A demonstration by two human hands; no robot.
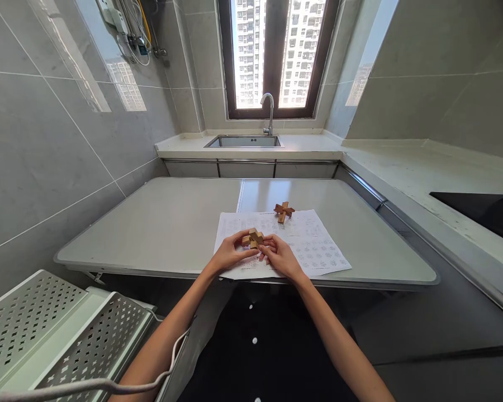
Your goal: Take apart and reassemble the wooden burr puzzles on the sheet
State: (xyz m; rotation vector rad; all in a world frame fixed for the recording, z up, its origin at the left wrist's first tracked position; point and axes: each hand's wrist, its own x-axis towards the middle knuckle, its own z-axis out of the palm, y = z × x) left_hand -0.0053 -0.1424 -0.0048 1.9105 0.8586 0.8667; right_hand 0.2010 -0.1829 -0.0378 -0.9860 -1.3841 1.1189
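Between my two hands is a light wooden interlocking puzzle [254,237], made of several blocks, held just above printed sheets. My left hand [231,252] grips its left side, thumb below and fingers behind. On the right side, my right hand [280,257] pinches it with curled fingers. Under both hands lie white paper sheets [318,240] printed with rows of small diagrams, too small to read. A second wooden puzzle, darker brown and star-shaped [284,211], rests at the back edge of the paper, apart from my hands.
The papers lie on a pale folding table [159,229]. Beyond it are a counter with a sink [243,142] and a tap [270,114] below a window. A perforated metal rack [79,335] stands at lower left, with a white cable [109,385] crossing near my left arm.
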